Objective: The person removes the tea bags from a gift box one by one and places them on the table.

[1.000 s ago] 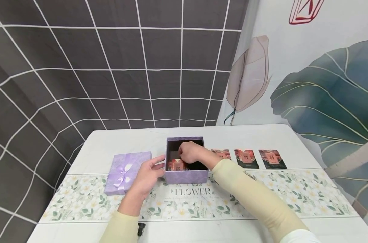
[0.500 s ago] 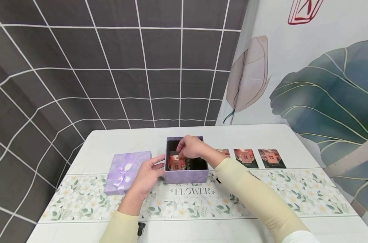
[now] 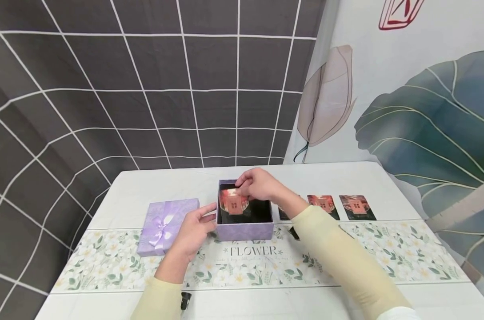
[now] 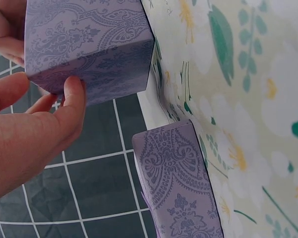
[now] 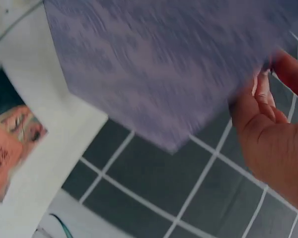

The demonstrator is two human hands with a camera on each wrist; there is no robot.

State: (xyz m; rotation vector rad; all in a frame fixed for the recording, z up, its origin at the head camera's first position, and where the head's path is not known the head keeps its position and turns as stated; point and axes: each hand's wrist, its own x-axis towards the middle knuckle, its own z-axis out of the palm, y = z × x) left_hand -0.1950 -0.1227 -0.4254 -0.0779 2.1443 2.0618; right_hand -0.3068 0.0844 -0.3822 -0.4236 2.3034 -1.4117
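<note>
My right hand [image 3: 259, 184] pinches the upper edge of a flat red-and-black picture packet [image 3: 234, 204] over the purple box [image 3: 245, 232]. That packet is tilted at the box's open top, its lower part at the level of the dark inside. In the right wrist view the packet is hidden behind the blurred box wall [image 5: 139, 74]. Beside the box my left hand [image 3: 194, 231] touches its left side with loosely extended fingers. The left wrist view has those fingertips [image 4: 74, 94] against the patterned wall [image 4: 109, 64].
A purple lid [image 3: 163, 226] with a satin bow lies left of the box. To the right, two similar packets lie in a row, a middle one [image 3: 324, 206] and a far one [image 3: 358, 207], plus another partly behind the right forearm. A floral runner [image 3: 250, 266] crosses the white table.
The right hand has risen from inside the box, lifting the packet up toward the rim. My left hand stays at the box's side.
</note>
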